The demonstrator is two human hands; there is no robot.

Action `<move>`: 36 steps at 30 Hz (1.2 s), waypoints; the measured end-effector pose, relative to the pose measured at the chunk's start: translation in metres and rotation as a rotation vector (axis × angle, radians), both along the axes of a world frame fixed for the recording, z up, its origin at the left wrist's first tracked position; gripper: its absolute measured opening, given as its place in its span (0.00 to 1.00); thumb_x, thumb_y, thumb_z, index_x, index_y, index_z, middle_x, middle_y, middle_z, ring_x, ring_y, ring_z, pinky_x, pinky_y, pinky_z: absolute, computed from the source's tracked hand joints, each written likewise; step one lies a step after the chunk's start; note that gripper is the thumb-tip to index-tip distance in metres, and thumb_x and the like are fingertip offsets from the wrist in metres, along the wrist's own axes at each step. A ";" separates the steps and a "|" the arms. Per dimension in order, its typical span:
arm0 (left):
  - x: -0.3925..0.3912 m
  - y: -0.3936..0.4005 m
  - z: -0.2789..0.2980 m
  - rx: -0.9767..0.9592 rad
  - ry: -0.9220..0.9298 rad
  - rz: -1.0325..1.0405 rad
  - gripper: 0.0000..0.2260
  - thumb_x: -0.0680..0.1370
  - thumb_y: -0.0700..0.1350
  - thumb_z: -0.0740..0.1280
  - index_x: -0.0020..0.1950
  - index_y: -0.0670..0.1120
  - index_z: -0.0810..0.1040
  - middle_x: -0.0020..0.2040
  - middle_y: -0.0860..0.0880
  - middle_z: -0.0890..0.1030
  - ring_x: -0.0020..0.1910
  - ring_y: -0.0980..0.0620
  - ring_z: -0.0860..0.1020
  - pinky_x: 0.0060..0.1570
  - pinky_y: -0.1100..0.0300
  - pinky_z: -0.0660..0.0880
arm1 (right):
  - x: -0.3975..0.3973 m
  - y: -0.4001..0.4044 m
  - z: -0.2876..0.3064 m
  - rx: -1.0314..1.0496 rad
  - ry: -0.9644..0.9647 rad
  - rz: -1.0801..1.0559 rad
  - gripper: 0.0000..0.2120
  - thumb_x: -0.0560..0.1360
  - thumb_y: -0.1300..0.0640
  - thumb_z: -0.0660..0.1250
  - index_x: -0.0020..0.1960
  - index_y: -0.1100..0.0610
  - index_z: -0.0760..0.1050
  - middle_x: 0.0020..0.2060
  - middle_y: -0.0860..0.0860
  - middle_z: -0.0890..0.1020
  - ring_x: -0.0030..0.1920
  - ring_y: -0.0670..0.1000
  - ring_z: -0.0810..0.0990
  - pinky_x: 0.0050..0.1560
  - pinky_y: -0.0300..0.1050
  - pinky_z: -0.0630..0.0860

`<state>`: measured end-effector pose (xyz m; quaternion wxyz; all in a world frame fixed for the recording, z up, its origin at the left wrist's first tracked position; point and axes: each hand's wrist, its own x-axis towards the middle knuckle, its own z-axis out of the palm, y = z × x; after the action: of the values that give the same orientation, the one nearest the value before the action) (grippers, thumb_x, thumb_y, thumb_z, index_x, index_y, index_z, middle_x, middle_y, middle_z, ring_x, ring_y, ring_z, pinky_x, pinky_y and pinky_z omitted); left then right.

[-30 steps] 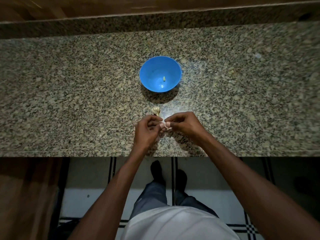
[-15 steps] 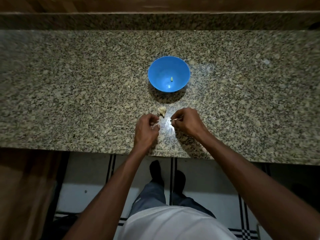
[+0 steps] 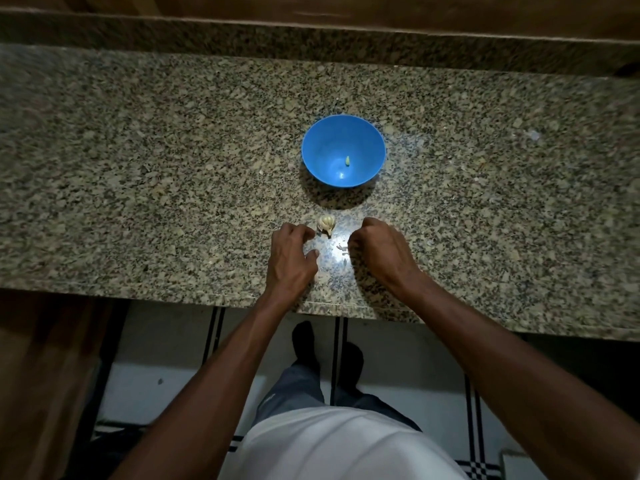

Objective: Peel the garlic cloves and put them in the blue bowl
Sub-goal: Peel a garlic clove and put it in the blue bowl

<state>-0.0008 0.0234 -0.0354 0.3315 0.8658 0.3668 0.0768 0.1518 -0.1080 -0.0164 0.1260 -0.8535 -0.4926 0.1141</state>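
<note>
Head view: blue bowl (image 3: 313,147) on the granite counter (image 3: 138,168) holds one peeled clove (image 3: 347,161). Nearer, the garlic bulb (image 3: 326,224) lies between both hands, just beside the left hand (image 3: 291,258). Both it and the right hand (image 3: 381,254) have curled fingers; any hold is hidden.

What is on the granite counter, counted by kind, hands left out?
Blue bowl: 1
Peeled garlic clove in the bowl: 1
Garlic bulb between the hands: 1
Skin scraps near the right hand, too small to count singly: 1 patch
Total: 4
</note>
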 end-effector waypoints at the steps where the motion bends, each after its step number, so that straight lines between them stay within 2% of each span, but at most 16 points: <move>1: 0.000 0.000 0.000 -0.003 0.000 0.003 0.14 0.79 0.43 0.72 0.64 0.44 0.79 0.61 0.47 0.75 0.66 0.46 0.70 0.56 0.60 0.66 | -0.001 0.001 0.000 -0.009 -0.024 0.018 0.04 0.75 0.63 0.71 0.42 0.58 0.82 0.38 0.52 0.74 0.35 0.53 0.74 0.34 0.49 0.76; 4: 0.001 0.001 -0.001 -0.001 0.015 0.004 0.14 0.79 0.43 0.72 0.64 0.44 0.79 0.61 0.47 0.75 0.66 0.47 0.69 0.56 0.58 0.67 | -0.002 0.005 -0.001 -0.038 -0.067 0.050 0.04 0.77 0.63 0.71 0.43 0.59 0.81 0.38 0.53 0.75 0.36 0.53 0.74 0.34 0.49 0.76; 9: 0.000 0.002 -0.003 -0.011 0.019 -0.008 0.14 0.78 0.43 0.72 0.63 0.44 0.79 0.60 0.47 0.74 0.66 0.46 0.69 0.55 0.59 0.66 | -0.001 0.001 -0.003 -0.050 -0.078 0.109 0.08 0.79 0.68 0.65 0.43 0.61 0.79 0.39 0.54 0.74 0.36 0.53 0.73 0.34 0.51 0.74; 13: 0.001 0.001 -0.001 -0.015 0.021 -0.004 0.14 0.78 0.42 0.72 0.63 0.44 0.79 0.60 0.47 0.74 0.65 0.46 0.69 0.55 0.59 0.65 | 0.002 -0.002 -0.009 -0.052 -0.086 0.156 0.07 0.81 0.64 0.64 0.46 0.61 0.80 0.41 0.55 0.75 0.39 0.54 0.74 0.38 0.55 0.77; 19: 0.003 0.001 -0.001 -0.029 0.035 0.019 0.14 0.77 0.42 0.73 0.62 0.45 0.79 0.61 0.47 0.74 0.66 0.46 0.68 0.55 0.58 0.66 | 0.004 0.005 -0.007 -0.035 -0.115 0.240 0.11 0.78 0.70 0.65 0.38 0.61 0.72 0.37 0.56 0.73 0.34 0.55 0.71 0.33 0.55 0.75; 22: 0.004 0.001 0.000 -0.041 0.047 0.023 0.14 0.77 0.42 0.73 0.62 0.46 0.78 0.61 0.47 0.74 0.67 0.47 0.67 0.56 0.59 0.65 | 0.004 0.009 -0.005 -0.070 -0.131 0.263 0.11 0.76 0.70 0.67 0.37 0.61 0.72 0.36 0.57 0.74 0.32 0.55 0.71 0.31 0.52 0.73; 26: 0.005 0.003 -0.001 -0.053 0.051 0.033 0.13 0.77 0.42 0.74 0.61 0.46 0.79 0.60 0.48 0.73 0.67 0.47 0.68 0.57 0.59 0.66 | 0.002 0.015 -0.002 -0.058 -0.154 0.283 0.22 0.69 0.73 0.73 0.34 0.57 0.61 0.29 0.54 0.66 0.27 0.53 0.65 0.28 0.46 0.63; 28: 0.006 0.002 0.000 -0.049 0.058 0.036 0.13 0.77 0.42 0.74 0.61 0.46 0.79 0.60 0.48 0.74 0.67 0.47 0.68 0.57 0.59 0.66 | 0.001 0.016 0.000 -0.042 -0.147 0.296 0.26 0.66 0.75 0.74 0.33 0.57 0.58 0.28 0.53 0.63 0.26 0.53 0.64 0.27 0.46 0.62; 31: 0.005 0.000 0.003 -0.046 0.067 0.036 0.13 0.77 0.42 0.73 0.62 0.46 0.79 0.60 0.49 0.75 0.65 0.48 0.69 0.57 0.58 0.68 | 0.001 0.017 -0.002 -0.036 -0.148 0.279 0.31 0.65 0.73 0.76 0.31 0.55 0.53 0.28 0.53 0.63 0.25 0.53 0.64 0.27 0.45 0.61; 32: 0.003 -0.002 0.003 -0.046 0.054 0.040 0.13 0.77 0.42 0.73 0.61 0.46 0.79 0.58 0.50 0.75 0.64 0.48 0.70 0.57 0.57 0.70 | 0.002 0.018 -0.005 -0.029 -0.143 0.245 0.29 0.65 0.72 0.77 0.30 0.56 0.55 0.28 0.53 0.65 0.26 0.54 0.65 0.26 0.46 0.63; 34: 0.000 -0.007 0.006 -0.064 -0.027 0.069 0.10 0.77 0.41 0.74 0.57 0.46 0.80 0.54 0.52 0.78 0.57 0.51 0.76 0.55 0.56 0.77 | 0.008 0.017 -0.008 0.008 -0.015 0.074 0.16 0.68 0.70 0.75 0.30 0.60 0.70 0.29 0.53 0.75 0.27 0.53 0.73 0.28 0.50 0.75; 36: 0.001 -0.013 0.011 -0.111 -0.110 0.118 0.07 0.77 0.38 0.73 0.54 0.45 0.82 0.49 0.51 0.83 0.47 0.60 0.80 0.49 0.59 0.82 | 0.013 0.010 -0.008 0.100 0.369 -0.173 0.06 0.72 0.69 0.75 0.39 0.60 0.85 0.35 0.52 0.85 0.32 0.48 0.82 0.38 0.49 0.85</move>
<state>-0.0002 0.0106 -0.0244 0.3936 0.8176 0.4018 0.1233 0.1650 -0.0977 -0.0241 0.2657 -0.8499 -0.3911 0.2325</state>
